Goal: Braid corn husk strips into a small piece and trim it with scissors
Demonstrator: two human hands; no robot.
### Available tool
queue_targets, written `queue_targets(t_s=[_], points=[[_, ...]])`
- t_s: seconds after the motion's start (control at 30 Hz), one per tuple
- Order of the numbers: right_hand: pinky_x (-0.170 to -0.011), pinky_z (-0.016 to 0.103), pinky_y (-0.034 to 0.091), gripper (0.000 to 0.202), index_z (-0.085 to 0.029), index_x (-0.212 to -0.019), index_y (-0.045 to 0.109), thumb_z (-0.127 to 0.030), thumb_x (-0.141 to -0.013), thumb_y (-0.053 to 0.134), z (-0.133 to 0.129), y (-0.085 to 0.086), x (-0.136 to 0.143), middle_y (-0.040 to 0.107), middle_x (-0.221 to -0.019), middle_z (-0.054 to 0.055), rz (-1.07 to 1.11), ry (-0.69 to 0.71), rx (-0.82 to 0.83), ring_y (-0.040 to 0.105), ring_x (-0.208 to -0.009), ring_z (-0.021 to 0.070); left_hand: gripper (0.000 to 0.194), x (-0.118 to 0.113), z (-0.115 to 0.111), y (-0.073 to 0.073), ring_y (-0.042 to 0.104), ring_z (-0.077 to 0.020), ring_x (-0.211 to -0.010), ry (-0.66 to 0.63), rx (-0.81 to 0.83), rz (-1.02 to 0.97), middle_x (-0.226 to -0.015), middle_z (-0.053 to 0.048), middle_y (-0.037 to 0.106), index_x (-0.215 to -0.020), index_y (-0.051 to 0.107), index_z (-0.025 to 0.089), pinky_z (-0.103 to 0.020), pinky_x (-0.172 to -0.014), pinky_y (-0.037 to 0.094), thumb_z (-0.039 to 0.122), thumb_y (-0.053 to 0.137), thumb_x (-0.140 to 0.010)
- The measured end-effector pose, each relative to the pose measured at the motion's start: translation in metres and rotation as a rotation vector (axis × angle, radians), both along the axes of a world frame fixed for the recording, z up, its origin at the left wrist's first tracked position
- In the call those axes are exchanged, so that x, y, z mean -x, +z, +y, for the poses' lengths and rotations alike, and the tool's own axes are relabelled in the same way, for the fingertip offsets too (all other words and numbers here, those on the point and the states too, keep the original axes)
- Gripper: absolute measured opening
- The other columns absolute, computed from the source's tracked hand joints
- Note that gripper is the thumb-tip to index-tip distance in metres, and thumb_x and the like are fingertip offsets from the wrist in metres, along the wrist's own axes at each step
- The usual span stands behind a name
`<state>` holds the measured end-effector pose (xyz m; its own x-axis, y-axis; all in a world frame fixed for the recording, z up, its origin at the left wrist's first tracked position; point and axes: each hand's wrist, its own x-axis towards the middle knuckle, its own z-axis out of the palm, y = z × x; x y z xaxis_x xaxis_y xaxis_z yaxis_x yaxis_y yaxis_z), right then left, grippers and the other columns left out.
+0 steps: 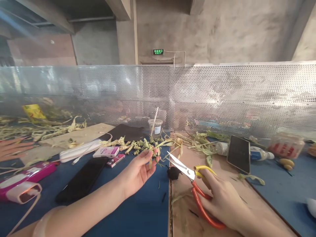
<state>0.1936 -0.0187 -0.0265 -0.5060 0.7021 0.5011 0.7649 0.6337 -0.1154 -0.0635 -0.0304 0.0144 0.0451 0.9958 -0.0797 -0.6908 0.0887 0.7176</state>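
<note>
My left hand (pixel 139 171) is closed in a pinch on a small green plant sprig (pixel 151 162), its fingertips partly covering it. In my right hand (pixel 221 197) is a pair of scissors (pixel 195 182) with red and yellow handles. The scissor blades are a little apart and point toward the sprig without touching it. Behind my left fingers lies a heap of green buds and pale dried leaves (pixel 143 145). A dark clump (pixel 174 172) sits just below the blade tips.
Left are a black phone (pixel 82 179), a white power strip (pixel 80 149), small boxes (pixel 106 151) and a magenta package (pixel 41 171). A plastic cup with straw (pixel 155 127) stands behind. Right are a tilted phone (pixel 238 153), a bottle (pixel 259 153) and a jar (pixel 286 144). Perforated metal panels (pixel 222 95) border the back.
</note>
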Motion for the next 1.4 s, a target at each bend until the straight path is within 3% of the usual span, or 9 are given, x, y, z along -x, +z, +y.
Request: queue_targets(t_s=[0.2, 0.53, 0.77, 0.93, 1.4], points=[[-0.055, 0.032, 0.048, 0.026, -0.022, -0.096, 0.042, -0.028, -0.072, 0.05, 0.0007, -0.0008, -0.0019, 0.064, -0.087, 0.007, -0.064, 0.06, -0.134, 0.063, -0.074, 0.0243, 0.015, -0.0015, -0.0001, -0.0006, 0.066, -0.0108, -0.071, 0.097, -0.082, 0.064, -0.087, 0.001, 0.07, -0.077, 0.065, 0.016, -0.018, -0.061, 0.056, 0.011, 0.074, -0.065], [-0.053, 0.035, 0.051, 0.025, -0.021, -0.095, 0.043, -0.034, -0.075, 0.049, -0.0017, 0.002, 0.0018, 0.064, -0.09, 0.008, -0.137, 0.034, -0.228, 0.063, -0.079, 0.0272, 0.02, -0.0062, -0.0026, -0.0004, 0.068, -0.0148, -0.071, 0.128, -0.109, 0.11, -0.083, 0.0, 0.07, -0.075, 0.062, 0.016, -0.026, -0.073, 0.054, 0.012, 0.076, -0.061], [-0.05, 0.034, 0.052, 0.025, -0.021, -0.097, 0.043, -0.03, -0.074, 0.047, -0.0019, 0.0008, 0.0021, 0.065, -0.092, 0.008, -0.143, -0.004, -0.242, 0.065, -0.077, 0.0261, 0.019, -0.0045, -0.0009, -0.0032, 0.067, -0.0145, -0.073, 0.085, -0.124, 0.112, -0.085, 0.0, 0.07, -0.078, 0.062, 0.016, -0.024, -0.073, 0.053, 0.012, 0.074, -0.064], [-0.045, 0.031, 0.05, 0.025, -0.021, -0.095, 0.044, -0.029, -0.072, 0.048, -0.0023, 0.0005, 0.0024, 0.066, -0.088, 0.007, -0.163, -0.013, -0.269, 0.065, -0.065, 0.0233, 0.02, -0.0052, -0.0007, -0.005, 0.068, -0.0145, -0.07, 0.088, -0.105, 0.092, -0.089, -0.002, 0.07, -0.074, 0.06, 0.016, -0.024, -0.071, 0.053, 0.011, 0.075, -0.062], [-0.05, 0.035, 0.051, 0.022, -0.021, -0.096, 0.042, -0.03, -0.076, 0.044, -0.0006, -0.0018, 0.0018, 0.065, -0.089, 0.009, -0.135, 0.011, -0.216, 0.065, -0.073, 0.0272, 0.023, -0.0088, -0.003, -0.0043, 0.066, -0.0118, -0.072, 0.094, -0.089, 0.117, -0.09, -0.003, 0.07, -0.078, 0.058, 0.017, -0.023, -0.07, 0.052, 0.007, 0.074, -0.064]])
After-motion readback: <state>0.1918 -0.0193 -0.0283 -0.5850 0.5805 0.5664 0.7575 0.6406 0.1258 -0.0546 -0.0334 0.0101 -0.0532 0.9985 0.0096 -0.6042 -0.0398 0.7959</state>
